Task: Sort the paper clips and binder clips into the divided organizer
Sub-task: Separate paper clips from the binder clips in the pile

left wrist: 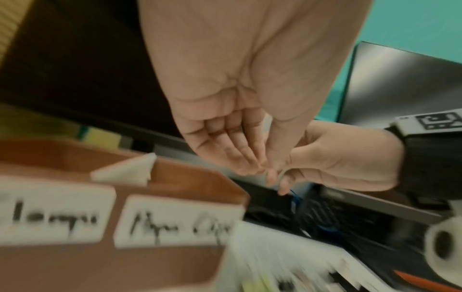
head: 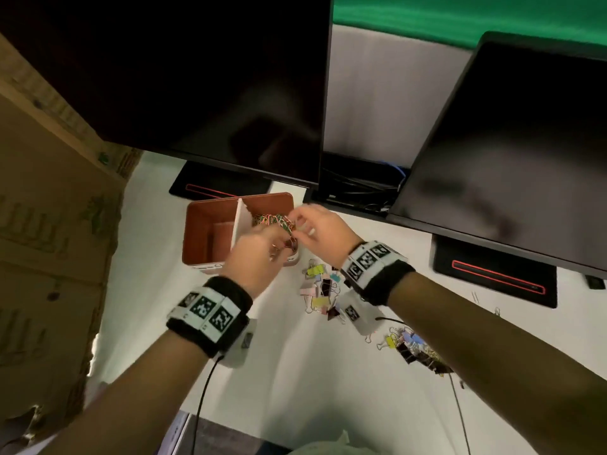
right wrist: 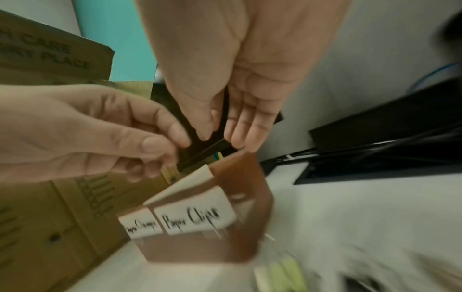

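A brown organizer (head: 210,205) with a white divider (head: 241,221) stands on the white desk. Its right compartment, labelled "Paper Clips" (right wrist: 195,217), holds coloured paper clips (head: 272,220). The left compartment shows no clips. Both hands hover over the right compartment's near corner. My left hand (head: 282,247) has its fingertips (left wrist: 261,168) brought together on a small reddish clip (head: 290,242). My right hand (head: 300,226) is just beyond it, thumb and fingers (right wrist: 240,134) apart with nothing between them. Loose binder clips (head: 320,290) lie on the desk under my right wrist.
A second heap of binder clips (head: 414,348) lies under my right forearm. Two dark monitors (head: 197,77) (head: 509,142) hang over the desk, with their stands and cables (head: 358,188) behind the organizer. Cardboard boxes (head: 49,224) wall off the left side.
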Tool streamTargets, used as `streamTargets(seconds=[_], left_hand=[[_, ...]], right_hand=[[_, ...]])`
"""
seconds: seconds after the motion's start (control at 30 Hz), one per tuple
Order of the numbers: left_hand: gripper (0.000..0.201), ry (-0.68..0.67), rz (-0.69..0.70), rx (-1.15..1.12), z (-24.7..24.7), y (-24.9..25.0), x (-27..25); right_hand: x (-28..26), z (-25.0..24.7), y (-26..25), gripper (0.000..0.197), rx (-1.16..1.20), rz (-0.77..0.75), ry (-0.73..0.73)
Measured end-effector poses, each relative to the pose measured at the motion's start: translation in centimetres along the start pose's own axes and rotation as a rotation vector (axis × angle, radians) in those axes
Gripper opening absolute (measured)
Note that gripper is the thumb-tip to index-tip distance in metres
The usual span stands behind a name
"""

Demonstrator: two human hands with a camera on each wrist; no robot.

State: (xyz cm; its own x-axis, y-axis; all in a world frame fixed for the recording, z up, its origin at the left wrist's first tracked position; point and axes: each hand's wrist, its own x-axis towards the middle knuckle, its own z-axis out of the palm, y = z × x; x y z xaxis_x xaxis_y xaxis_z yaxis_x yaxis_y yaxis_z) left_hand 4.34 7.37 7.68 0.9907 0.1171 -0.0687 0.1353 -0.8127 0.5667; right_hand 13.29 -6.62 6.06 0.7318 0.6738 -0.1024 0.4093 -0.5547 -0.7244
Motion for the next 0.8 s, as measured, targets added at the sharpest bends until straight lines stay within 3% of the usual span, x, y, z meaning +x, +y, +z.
streamTargets(seconds=[0.07,0.17,0.27,0.33,0.53,0.63,0.8], left_hand=[[0.015,-0.176,0.015,-0.049,2.5,0.9,-1.7],[0.03,-0.387,-0.032,-0.101,6.8,1.9,-3.2],[0.037,-0.472,-0.044,-0.075,10.3,2.4,-4.0],[0.037,-0.507,-0.062,-0.028,11.4,2.2,-4.1],[0.015,-0.431,-0.043,-0.054,11.8,0.7,-3.8],[0.014,-0.345,-0.049,-0.074,11.3,-0.2,-3.9],[0.024,-0.266,-0.056,0.027,11.1,-1.1,-4.3]], right_hand=[[-3.1,-0.5,2.8,0.019,-0.077,0.033,-0.024],[-7.2,0.0,6.8,0.018,-0.197,0.125,-0.178],[-9.6,1.6,8.4,0.024,-0.288,0.136,-0.342],[-10.2,2.6,8.7,0.028,-0.313,0.16,-0.352],[-11.0,2.7,9.6,0.025,-0.284,0.242,-0.296],[-12.1,1.8,10.4,0.012,-0.271,0.246,-0.273],[-14.1,0.1,12.1,0.012,-0.262,0.266,-0.24]])
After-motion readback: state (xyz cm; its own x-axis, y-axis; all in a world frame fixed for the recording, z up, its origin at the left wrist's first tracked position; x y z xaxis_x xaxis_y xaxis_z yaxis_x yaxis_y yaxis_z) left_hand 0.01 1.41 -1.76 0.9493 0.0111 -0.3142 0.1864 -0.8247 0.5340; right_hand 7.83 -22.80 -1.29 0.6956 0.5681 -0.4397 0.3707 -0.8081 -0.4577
